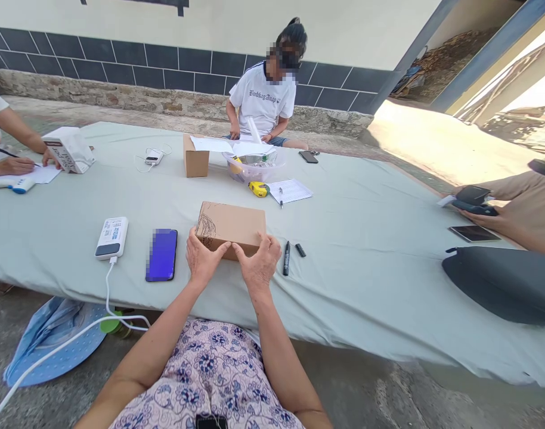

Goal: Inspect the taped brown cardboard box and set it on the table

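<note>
A brown cardboard box (234, 221) lies on the cloth-covered table in front of me, with black scribbled lines on its left end. My left hand (203, 257) grips its near left corner, and my right hand (259, 259) grips the near right corner. Both thumbs meet at the middle of the near side; some fingers are hidden along the box's ends. To the right of my right hand lie an uncapped black marker (287, 258) and its cap (300, 250). A phone with a blue screen (162, 256) rests to the left of my left hand.
A white power bank (112, 238) with a cable lies at left. Beyond the box are a yellow tape measure (259, 189), a paper with a pen (291, 191), a plastic basket (254, 172) and another carton (196, 162). Other people sit around the table (366, 286); a black cap (500, 283) lies at right.
</note>
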Motion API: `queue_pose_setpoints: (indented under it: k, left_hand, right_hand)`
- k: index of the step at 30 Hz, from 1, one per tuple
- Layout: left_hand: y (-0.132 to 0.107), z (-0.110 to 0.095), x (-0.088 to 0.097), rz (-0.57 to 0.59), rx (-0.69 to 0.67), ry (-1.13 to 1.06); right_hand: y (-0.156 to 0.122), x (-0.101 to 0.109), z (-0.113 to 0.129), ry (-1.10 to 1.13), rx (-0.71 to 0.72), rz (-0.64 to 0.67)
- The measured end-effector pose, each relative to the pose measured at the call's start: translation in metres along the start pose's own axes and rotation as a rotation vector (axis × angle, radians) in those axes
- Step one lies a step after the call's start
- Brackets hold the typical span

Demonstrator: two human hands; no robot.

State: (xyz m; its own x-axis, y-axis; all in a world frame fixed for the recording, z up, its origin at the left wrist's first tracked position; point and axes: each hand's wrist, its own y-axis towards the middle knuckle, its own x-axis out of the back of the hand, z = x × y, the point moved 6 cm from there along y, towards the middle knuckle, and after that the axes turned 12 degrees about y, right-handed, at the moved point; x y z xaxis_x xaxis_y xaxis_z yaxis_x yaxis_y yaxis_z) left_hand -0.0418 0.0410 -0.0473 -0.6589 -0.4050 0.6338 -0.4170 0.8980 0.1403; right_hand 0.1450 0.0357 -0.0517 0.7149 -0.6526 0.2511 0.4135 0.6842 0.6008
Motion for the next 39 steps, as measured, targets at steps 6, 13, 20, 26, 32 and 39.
queue_pose_setpoints:
  k: [6, 13, 20, 26, 32, 39]
  left_hand:
    - [-0.001, 0.003, 0.000, -0.004, 0.002, -0.015]
    - [0.001, 0.012, 0.013, -0.008, 0.014, -0.148]
    - [0.009, 0.014, 0.024, 0.006, -0.008, -0.267]
    - [0.012, 0.020, 0.023, 0.007, 0.040, -0.259]
    - [0.013, 0.025, 0.019, -0.003, 0.041, -0.298]
    - [0.015, 0.033, 0.000, 0.178, 0.105, -0.528]
  right_hand:
    - [0.001, 0.007, -0.002, 0.046, 0.007, 0.014]
    - [0.001, 0.041, 0.017, 0.314, -0.079, -0.013]
    - [0.015, 0.059, 0.039, 0.389, -0.025, 0.049]
    - [0.011, 0.049, 0.016, 0.384, -0.034, 0.072]
    - [0.006, 0.043, 0.006, 0.478, -0.021, 0.105]
    - [0.007, 0.072, 0.057, 0.464, 0.269, 0.024]
